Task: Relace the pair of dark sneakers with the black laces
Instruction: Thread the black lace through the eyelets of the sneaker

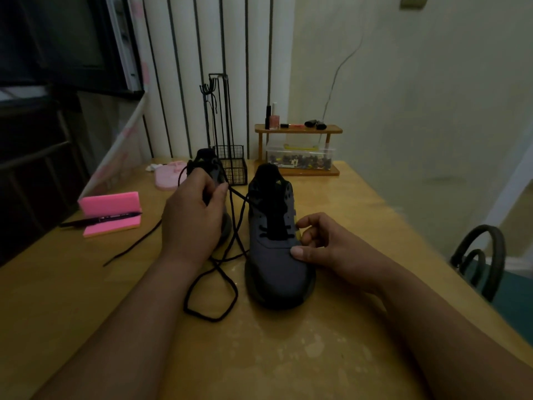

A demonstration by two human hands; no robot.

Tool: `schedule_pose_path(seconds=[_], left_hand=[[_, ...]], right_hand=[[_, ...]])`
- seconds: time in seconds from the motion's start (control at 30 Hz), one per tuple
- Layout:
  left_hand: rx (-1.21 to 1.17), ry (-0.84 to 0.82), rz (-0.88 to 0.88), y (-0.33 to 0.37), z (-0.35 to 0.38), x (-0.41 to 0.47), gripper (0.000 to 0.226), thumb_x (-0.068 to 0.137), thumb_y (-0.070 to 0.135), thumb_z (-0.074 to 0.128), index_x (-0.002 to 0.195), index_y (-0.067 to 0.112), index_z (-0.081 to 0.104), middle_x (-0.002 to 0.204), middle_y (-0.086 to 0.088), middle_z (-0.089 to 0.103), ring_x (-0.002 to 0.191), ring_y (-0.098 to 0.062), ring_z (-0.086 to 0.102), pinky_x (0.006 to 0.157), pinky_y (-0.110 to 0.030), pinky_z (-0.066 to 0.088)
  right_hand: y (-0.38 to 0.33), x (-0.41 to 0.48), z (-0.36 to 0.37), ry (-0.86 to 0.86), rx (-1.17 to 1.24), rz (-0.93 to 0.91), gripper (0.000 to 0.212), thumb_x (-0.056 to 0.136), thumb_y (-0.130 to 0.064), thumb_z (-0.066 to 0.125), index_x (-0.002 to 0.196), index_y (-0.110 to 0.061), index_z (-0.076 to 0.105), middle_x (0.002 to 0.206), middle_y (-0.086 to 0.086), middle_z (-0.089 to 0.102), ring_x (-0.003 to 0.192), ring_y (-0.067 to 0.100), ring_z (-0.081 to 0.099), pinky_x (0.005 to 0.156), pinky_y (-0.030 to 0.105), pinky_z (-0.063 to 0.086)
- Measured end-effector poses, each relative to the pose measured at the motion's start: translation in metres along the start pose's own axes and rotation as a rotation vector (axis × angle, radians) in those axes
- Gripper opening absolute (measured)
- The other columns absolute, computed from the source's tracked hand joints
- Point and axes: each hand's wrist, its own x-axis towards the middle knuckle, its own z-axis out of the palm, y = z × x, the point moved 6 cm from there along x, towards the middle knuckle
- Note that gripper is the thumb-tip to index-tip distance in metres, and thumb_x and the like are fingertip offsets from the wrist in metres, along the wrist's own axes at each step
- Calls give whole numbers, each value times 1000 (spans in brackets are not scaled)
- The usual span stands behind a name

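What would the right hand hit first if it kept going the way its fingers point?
The near sneaker, almost at once: the right hand points leftward at its side, with the thumb resting on the upper. Depth is hard to judge.

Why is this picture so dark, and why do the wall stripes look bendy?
Head view: the room light is dim, so the nearer sneaker and the black lace turn into dark shapes. Pale glare shines on the table near the bottom. The wide lens leans the striped wall and stretches both arms at the edges.
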Motion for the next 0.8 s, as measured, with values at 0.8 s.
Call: schedule_pose_path(seconds=[0.8], left_hand=[[-39, -245, -164, 4, -51, 31, 27, 110, 38, 45, 102, 27, 69, 105, 1, 63, 104, -22, 60, 88, -43, 50]], right_hand=[[-116, -17, 29, -162, -17, 155, 53, 107, -52, 42, 114, -7, 70, 85, 9, 72, 74, 27, 71, 67, 36, 58]])
